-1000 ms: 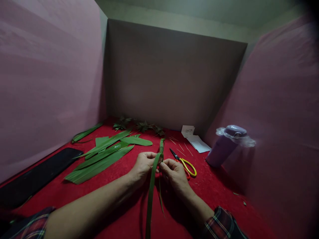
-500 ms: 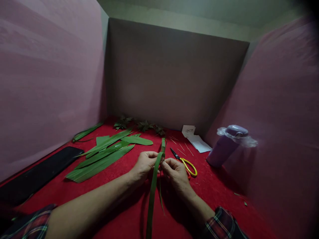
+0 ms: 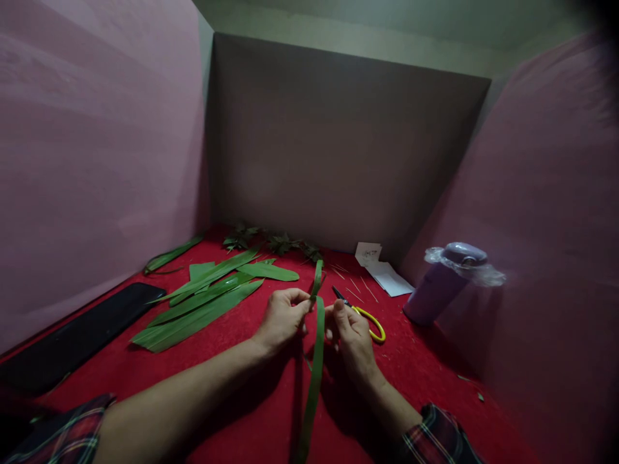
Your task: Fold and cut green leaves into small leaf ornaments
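Note:
A long, narrow green leaf strip hangs down toward the lower edge of the head view, with a folded upper part standing above the fingers. My left hand pinches it at the fold between thumb and fingertips. Just right of the strip, my right hand is loosely curled with its thumb raised, and it appears to hold nothing. Scissors with yellow handles lie on the red cloth behind my right hand, partly covered by it.
Several cut green leaves lie to the left, beside a long black object. Leafy sprigs, thin sticks and white papers lie farther back. At right stands a purple tumbler with plastic film around its lid.
My right hand has let go of the leaf strip and moved slightly right, its thumb lifting. The hanging length has swung rightward, while my left hand keeps its pinch at the fold.

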A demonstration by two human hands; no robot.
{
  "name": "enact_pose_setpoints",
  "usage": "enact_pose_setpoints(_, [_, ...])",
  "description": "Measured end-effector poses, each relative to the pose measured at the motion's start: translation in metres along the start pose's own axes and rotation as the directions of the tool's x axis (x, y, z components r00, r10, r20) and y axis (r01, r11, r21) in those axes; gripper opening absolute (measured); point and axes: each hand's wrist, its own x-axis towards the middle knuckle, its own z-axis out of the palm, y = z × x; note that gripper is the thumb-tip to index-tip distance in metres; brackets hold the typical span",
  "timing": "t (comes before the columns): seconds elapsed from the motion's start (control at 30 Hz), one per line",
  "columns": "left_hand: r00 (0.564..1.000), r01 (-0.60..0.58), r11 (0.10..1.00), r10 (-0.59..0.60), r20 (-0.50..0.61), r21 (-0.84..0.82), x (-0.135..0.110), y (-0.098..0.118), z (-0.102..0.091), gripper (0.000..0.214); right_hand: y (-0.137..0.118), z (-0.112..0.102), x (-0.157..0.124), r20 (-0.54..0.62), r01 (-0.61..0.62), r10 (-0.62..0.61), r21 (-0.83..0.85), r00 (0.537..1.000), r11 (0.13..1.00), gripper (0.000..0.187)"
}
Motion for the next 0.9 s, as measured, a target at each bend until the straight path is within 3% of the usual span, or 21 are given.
enact_pose_setpoints(0.13, [0.998, -0.051, 0.997, 0.049, 0.034, 0.057, -0.002, 0.001, 0.0, 0.017, -0.009, 0.002, -0.005, 0.127, 0.009, -0.017, 0.064, 0.992, 0.998, 0.043])
enact_pose_setpoints(0.23, [0.998, -0.057, 0.997, 0.055, 0.038, 0.048, -0.003, 0.002, 0.001, 0.016, -0.012, 0.005, -0.005, 0.162, -0.097, 0.074, 0.139, 0.984, 0.985, 0.032])
enact_pose_setpoints(0.43, [0.999, 0.027, 0.999, -0.028, 0.022, 0.025, -0.003, 0.0, 0.003, 0.021, -0.015, 0.004, -0.002, 0.141, -0.193, 0.164, 0.225, 0.976, 0.955, 0.031])
enact_pose_setpoints(0.73, [0.989, 0.138, 0.987, -0.133, 0.06, -0.08, -0.005, 0.012, 0.006, 0.015, -0.009, 0.0, 0.001, 0.108, -0.179, 0.157, 0.237, 0.982, 0.955, 0.031])
enact_pose_setpoints(0.9, [0.984, 0.161, 0.986, -0.157, 0.084, -0.044, -0.005, 0.011, 0.005, 0.016, -0.008, -0.003, 0.002, 0.114, -0.166, 0.143, 0.226, 0.983, 0.96, 0.03])
